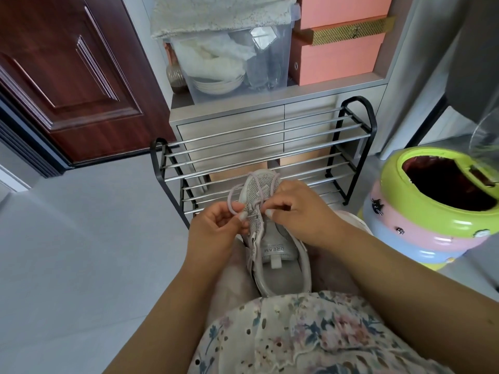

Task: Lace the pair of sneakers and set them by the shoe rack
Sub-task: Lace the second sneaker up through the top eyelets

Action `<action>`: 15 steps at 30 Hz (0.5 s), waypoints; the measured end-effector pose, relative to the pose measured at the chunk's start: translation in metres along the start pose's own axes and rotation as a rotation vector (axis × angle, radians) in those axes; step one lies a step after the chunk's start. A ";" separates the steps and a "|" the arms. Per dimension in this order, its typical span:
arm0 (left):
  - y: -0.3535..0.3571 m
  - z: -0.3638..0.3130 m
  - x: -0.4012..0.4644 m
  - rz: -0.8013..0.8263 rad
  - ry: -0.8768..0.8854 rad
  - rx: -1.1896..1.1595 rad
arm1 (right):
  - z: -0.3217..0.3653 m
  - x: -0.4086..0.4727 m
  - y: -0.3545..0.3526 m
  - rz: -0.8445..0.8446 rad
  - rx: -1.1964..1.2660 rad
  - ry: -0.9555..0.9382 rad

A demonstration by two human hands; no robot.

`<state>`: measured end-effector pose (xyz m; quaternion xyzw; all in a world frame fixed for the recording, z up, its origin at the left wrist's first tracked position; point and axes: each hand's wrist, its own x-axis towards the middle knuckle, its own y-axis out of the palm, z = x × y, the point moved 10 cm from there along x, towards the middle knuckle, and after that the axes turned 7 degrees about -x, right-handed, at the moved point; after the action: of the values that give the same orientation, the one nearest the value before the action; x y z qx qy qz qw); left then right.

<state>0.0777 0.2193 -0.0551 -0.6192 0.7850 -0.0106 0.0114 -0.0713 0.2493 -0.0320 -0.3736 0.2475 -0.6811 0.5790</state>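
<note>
A grey sneaker (272, 247) with a sparkly mesh toe rests on my lap, toe pointing away toward the shoe rack (259, 147). Its pale lilac lace (234, 194) runs through the lower eyelets and loops out to the left. My left hand (218, 225) pinches one end of the lace at the left side of the eyelets. My right hand (299, 211) pinches the lace on the right side, its fingers over the shoe's upper. A bit of a second pale shoe (356, 222) shows behind my right wrist.
The black-framed rack with metal bars stands against a grey drawer cabinet (229, 130). A dark red door (67, 76) is at the left. A colourful round bin (437, 203) sits at the right. Grey floor tiles (94, 238) spread to the left.
</note>
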 end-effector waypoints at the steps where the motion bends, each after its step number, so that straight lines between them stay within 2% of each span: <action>1: 0.000 0.000 0.000 0.002 0.000 0.009 | 0.001 0.000 0.000 -0.001 -0.002 -0.003; 15: -0.002 -0.005 0.000 -0.031 0.047 0.032 | 0.002 0.001 0.002 0.042 0.004 -0.024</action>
<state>0.0793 0.2188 -0.0500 -0.6305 0.7753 -0.0378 0.0027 -0.0684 0.2479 -0.0317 -0.3753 0.2469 -0.6649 0.5968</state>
